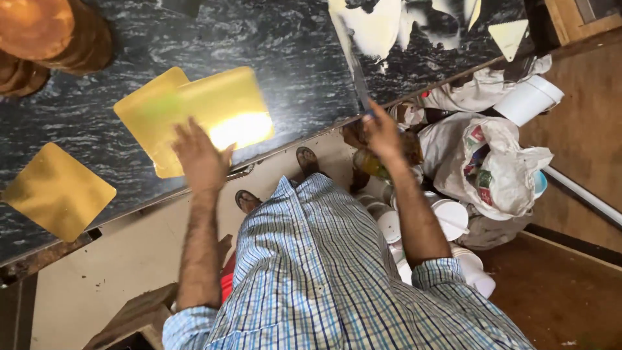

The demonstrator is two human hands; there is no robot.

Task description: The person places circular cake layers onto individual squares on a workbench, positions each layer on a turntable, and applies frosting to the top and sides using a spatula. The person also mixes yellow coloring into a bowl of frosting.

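Left hand (201,159): open, flat on 2 stacked gold boards (214,113), bare. Right hand (382,133): gripped long spatula (353,61); icing (372,26) beyond it, unspread.

The brown round cakes (39,39) at the upper left are cut off by the top and left edges. The left hand (201,159) is motion-blurred, so whether it touches the gold cake boards (214,107) cannot be told; it hides their lower edge. The right hand (382,133) covers the handle of the long palette knife (353,58), so its grip is unclear. The white cream smears (376,26) run off the top edge. The white tubs (447,217) are partly hidden by the right forearm.
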